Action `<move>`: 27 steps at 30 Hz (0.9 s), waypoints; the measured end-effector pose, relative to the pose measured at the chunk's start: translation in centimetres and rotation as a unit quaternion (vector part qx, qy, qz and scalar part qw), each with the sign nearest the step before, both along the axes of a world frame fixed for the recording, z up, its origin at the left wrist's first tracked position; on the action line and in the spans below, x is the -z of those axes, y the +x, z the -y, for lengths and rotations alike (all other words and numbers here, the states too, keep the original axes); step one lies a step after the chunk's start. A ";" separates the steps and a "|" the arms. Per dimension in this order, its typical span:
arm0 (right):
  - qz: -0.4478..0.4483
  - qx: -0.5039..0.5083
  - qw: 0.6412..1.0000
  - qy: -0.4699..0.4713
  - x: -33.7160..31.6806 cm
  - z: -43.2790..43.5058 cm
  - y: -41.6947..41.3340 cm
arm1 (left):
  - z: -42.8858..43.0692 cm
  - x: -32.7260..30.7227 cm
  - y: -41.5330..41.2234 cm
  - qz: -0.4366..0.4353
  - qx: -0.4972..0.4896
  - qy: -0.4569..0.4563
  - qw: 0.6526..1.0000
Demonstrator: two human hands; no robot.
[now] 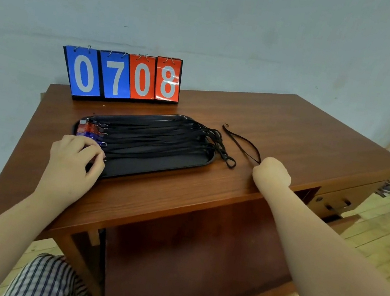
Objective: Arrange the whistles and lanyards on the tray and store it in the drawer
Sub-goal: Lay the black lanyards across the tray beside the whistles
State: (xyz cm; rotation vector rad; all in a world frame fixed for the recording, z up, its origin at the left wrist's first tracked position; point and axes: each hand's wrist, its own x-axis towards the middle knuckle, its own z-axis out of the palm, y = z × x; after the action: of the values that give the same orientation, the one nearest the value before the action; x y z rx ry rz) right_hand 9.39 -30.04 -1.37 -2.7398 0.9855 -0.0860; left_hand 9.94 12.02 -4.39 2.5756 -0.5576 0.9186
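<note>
A black oval tray lies on the wooden desk. Several red and blue whistles are lined up at its left end, and their black lanyards run rightwards, with loops hanging over the tray's right rim. My left hand rests at the tray's near-left corner, fingers curled round a whistle with a metal ring showing at the fingertips. My right hand pinches one end of a loose black lanyard that lies on the desk to the right of the tray.
A flip scoreboard reading 0708 stands at the back of the desk. A drawer unit sits under the desk's right side, with a drawer pulled out. The desk's near edge runs just below both hands.
</note>
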 end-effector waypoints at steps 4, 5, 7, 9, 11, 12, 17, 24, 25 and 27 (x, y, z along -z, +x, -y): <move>0.064 0.015 0.996 0.066 -0.7 -0.5 -0.7 | 0.1 -0.3 -0.4 -0.004 0.016 0.007 1.000; 0.109 0.019 0.989 0.096 -1.1 -0.9 -0.8 | 0.1 -0.4 -0.5 -0.009 0.019 0.009 1.000; 0.195 0.006 0.974 0.113 -2.7 -2.2 -0.8 | 0.1 -0.4 -0.5 -0.017 0.022 0.004 1.000; 0.274 -0.032 0.955 0.106 -4.7 -3.8 -1.0 | 0.3 -0.4 -0.5 -0.022 0.023 0.005 0.999; 0.345 -0.078 0.930 0.099 -7.0 -5.7 -1.3 | 0.3 -0.5 -0.5 -0.023 0.029 0.012 0.999; 0.370 -0.100 0.919 0.092 -8.1 -6.7 -1.5 | 0.3 -0.4 -0.5 -0.021 0.031 0.014 0.999; 0.407 -0.199 0.891 0.034 -12.7 -12.1 -2.7 | 0.4 -1.0 -1.0 -0.057 0.022 -0.006 0.998; 0.380 -0.425 0.821 -0.015 -14.5 -18.7 -5.7 | 3.9 -4.0 -6.3 -0.214 0.136 -0.403 0.879; 0.369 -0.455 0.809 -0.049 -14.5 -19.4 -5.8 | 4.7 -4.6 -7.0 -0.247 0.174 -0.442 0.845; 0.346 -0.505 0.784 -0.107 -14.2 -20.4 -5.5 | 5.9 -5.0 -7.6 -0.308 0.226 -0.443 0.811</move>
State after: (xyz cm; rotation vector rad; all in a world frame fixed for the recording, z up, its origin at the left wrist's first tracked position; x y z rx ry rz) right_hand 3.86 -9.65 12.82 -2.6398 -0.7323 -0.9496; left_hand 2.31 6.14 0.58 1.6057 -0.3763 0.0687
